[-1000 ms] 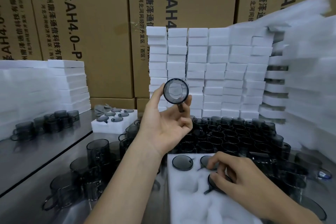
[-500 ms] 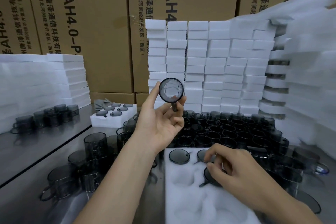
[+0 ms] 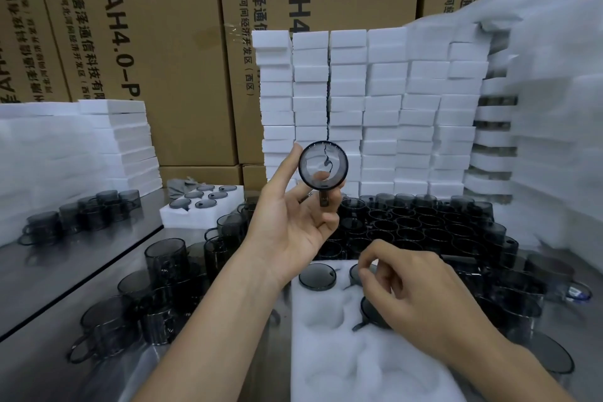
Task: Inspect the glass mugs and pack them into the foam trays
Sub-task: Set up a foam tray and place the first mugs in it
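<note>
The left hand (image 3: 293, 225) pinches a smoky grey round glass mug (image 3: 323, 166) by its wall, raised end-on, clear of the white foam tray (image 3: 326, 352). It is likely light, stiff, slick and breakable, so grip the wall. The right hand (image 3: 414, 297) curls over the tray; whether it holds anything is unclear.

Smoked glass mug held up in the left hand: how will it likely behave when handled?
Probably fragile: the smoked glass mug looks thin-walled and see-through. Likely slippery, since the left hand holds its smooth round wall only with thumb and fingertips. Laid sideways it might roll, though the handle should check that.
</note>
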Demonstrator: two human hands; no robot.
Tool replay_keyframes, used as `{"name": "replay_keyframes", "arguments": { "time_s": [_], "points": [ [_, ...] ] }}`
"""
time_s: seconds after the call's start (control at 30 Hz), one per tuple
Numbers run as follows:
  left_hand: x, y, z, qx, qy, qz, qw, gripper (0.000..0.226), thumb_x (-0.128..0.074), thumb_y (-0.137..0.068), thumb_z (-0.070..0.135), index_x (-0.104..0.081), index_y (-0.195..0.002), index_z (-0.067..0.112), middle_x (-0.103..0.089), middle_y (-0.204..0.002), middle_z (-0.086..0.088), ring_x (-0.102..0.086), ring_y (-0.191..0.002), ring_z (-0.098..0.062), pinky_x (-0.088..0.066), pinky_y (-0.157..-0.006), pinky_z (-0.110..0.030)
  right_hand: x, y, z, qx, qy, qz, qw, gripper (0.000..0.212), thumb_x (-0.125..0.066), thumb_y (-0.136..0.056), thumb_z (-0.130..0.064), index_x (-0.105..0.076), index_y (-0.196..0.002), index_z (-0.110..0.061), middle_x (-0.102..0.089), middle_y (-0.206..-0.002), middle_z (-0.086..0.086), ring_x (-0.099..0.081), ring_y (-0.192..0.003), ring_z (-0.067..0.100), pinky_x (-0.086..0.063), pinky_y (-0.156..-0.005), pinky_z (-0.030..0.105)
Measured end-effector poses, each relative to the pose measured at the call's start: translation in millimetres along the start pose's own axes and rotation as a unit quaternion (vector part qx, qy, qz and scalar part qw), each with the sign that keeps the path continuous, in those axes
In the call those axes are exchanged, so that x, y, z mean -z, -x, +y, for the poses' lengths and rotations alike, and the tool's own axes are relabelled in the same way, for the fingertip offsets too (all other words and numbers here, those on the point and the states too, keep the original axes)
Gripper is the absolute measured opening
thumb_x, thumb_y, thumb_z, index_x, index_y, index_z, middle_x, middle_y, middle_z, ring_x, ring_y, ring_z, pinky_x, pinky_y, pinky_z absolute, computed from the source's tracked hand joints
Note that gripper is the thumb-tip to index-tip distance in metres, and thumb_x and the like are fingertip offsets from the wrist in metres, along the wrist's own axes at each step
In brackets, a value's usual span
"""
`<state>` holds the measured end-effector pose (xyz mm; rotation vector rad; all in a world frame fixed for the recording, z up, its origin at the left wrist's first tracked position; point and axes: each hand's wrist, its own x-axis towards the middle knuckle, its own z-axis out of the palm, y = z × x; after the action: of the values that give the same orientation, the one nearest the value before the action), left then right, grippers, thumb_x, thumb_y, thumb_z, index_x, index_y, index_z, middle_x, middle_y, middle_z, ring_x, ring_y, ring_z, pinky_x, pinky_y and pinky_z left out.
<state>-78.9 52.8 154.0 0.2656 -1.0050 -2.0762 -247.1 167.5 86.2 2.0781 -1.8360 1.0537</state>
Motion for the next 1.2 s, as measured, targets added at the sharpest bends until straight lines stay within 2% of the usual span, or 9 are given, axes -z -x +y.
{"name": "replay_keyframes", "arguments": {
  "time_s": [0.1,0.2,0.33,0.53,0.7,0.87,1.0,1.13,1.2],
  "points": [
    [0.3,-2.1,-4.4,-0.012,-0.04,0.006,0.999,0.071,-0.092,-0.076,0.049,-0.071,-0.126,0.004,-0.074,-0.104,-0.01,-0.076,-0.081,-0.021,-0.05,-0.056,-0.023,-2.4,-1.8,-0.5,0.018,-0.037,0.101,0.994,0.015,-0.056,-0.093,-0.05,-0.057,-0.107,-0.044,-0.064,-0.087,-0.015,-0.064,-0.072,0.012,-0.046,-0.055,0.028],
    [1.9,-5.0,-9.6,-0.034,-0.137,-0.009,0.99,0.06,-0.091,-0.073,0.049,-0.078,-0.12,0.014,-0.077,-0.111,-0.004,-0.076,-0.097,-0.021,-0.053,-0.066,-0.023,-2.8,-5.7,-4.1,0.01,-0.107,0.21,0.972,0.046,-0.066,-0.092,-0.05,-0.05,-0.135,-0.051,-0.06,-0.117,-0.02,-0.07,-0.084,0.01,-0.053,-0.055,0.026],
    [2.5,-2.8,-17.6,-0.046,-0.281,-0.048,0.957,0.046,-0.084,-0.084,0.058,-0.081,-0.117,0.026,-0.078,-0.116,0.004,-0.069,-0.089,-0.01,-0.046,-0.083,-0.028,1.9,-11.8,-6.9,-0.017,-0.189,0.258,0.947,0.072,-0.075,-0.086,-0.052,-0.04,-0.148,-0.056,-0.054,-0.139,-0.025,-0.072,-0.107,0.006,-0.057,-0.054,0.024],
    [-2.8,-2.9,-27.8,-0.079,-0.34,-0.031,0.936,0.058,-0.075,-0.083,0.068,-0.08,-0.12,0.024,-0.08,-0.114,0.004,-0.067,-0.078,-0.005,-0.042,-0.079,-0.031,4.2,-14.5,-6.1,-0.04,-0.23,0.256,0.938,0.056,-0.086,-0.084,-0.038,-0.058,-0.133,-0.042,-0.071,-0.124,-0.018,-0.074,-0.107,0.009,-0.063,-0.068,0.031],
    [1.3,-8.0,-23.4,-0.097,-0.309,-0.049,0.945,0.046,-0.068,-0.088,0.061,-0.081,-0.117,0.028,-0.076,-0.116,0.008,-0.069,-0.092,-0.008,-0.041,-0.085,-0.036,14.8,-19.9,-12.1,-0.115,-0.467,0.187,0.856,0.032,-0.075,-0.09,-0.04,-0.073,-0.12,-0.028,-0.08,-0.113,-0.004,-0.08,-0.095,0.021,-0.063,-0.066,0.029],
    [-1.1,-7.2,-28.4,-0.126,-0.356,-0.068,0.923,0.048,-0.066,-0.091,0.059,-0.077,-0.129,0.031,-0.076,-0.117,0.008,-0.061,-0.1,-0.008,-0.043,-0.086,-0.033,21.7,-21.6,-16.0,-0.176,-0.583,0.071,0.79,0.045,-0.065,-0.092,-0.063,-0.083,-0.112,-0.026,-0.08,-0.115,0.009,-0.078,-0.096,0.022,-0.06,-0.06,0.029],
    [2.2,-9.4,-31.6,-0.141,-0.36,-0.099,0.917,0.044,-0.064,-0.1,0.051,-0.074,-0.134,0.024,-0.074,-0.135,-0.009,-0.062,-0.132,-0.037,-0.045,-0.109,-0.057,19.8,-21.4,-16.2,-0.188,-0.623,0.017,0.759,0.062,-0.052,-0.09,-0.072,-0.084,-0.106,-0.022,-0.08,-0.111,0.014,-0.073,-0.087,0.018,-0.058,-0.058,0.028],
    [4.9,-6.1,-26.3,-0.127,-0.351,-0.06,0.926,0.05,-0.078,-0.086,0.053,-0.077,-0.126,0.022,-0.077,-0.128,-0.012,-0.071,-0.112,-0.022,-0.048,-0.093,-0.039,14.9,-20.6,-18.5,-0.207,-0.598,0.014,0.774,0.068,-0.049,-0.092,-0.077,-0.084,-0.105,-0.02,-0.081,-0.108,0.013,-0.073,-0.084,0.018,-0.058,-0.057,0.028],
    [7.2,-4.9,-21.8,-0.126,-0.358,-0.044,0.924,0.055,-0.082,-0.08,0.054,-0.076,-0.126,0.025,-0.078,-0.125,-0.005,-0.072,-0.11,-0.014,-0.045,-0.086,-0.034,10.7,-19.6,-18.9,-0.216,-0.556,0.054,0.801,0.057,-0.051,-0.1,-0.071,-0.083,-0.098,-0.024,-0.081,-0.099,0.012,-0.072,-0.079,0.02,-0.056,-0.054,0.028]
  ]
}}
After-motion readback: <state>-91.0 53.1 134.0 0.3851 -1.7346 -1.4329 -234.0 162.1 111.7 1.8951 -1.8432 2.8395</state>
